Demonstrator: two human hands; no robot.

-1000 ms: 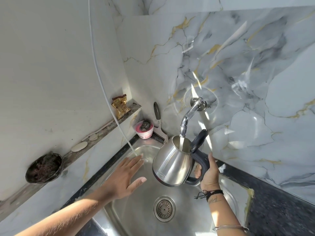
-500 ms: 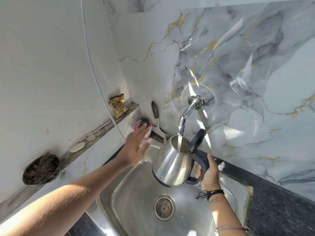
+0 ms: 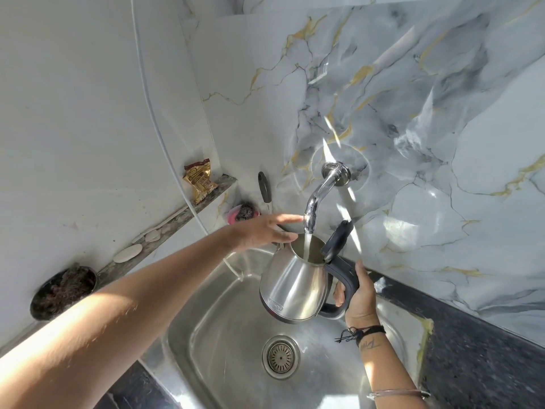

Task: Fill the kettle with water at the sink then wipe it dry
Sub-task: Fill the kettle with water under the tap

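A steel kettle (image 3: 295, 286) with a black handle and its black lid flipped up hangs over the steel sink (image 3: 218, 326). My right hand (image 3: 358, 293) grips the handle from the right. Water runs from the chrome tap (image 3: 317, 196) on the marble wall straight into the kettle's mouth. My left hand (image 3: 265, 231) reaches across with fingers apart, holding nothing, its fingertips almost at the tap's spout, just above the kettle's rim.
A pink tub with a steel scrubber (image 3: 243, 213) and a black-handled tool (image 3: 264, 187) stand in the sink's far corner. A snack packet (image 3: 199, 181), pale soap pieces (image 3: 128, 253) and a dark bowl (image 3: 63, 292) sit on the left ledge. Dark counter (image 3: 486, 358) lies right; a drain (image 3: 280, 356) below.
My left hand has risen from over the basin, passed the pink tub and moved right to the tap's spout. The kettle stays under the running water.
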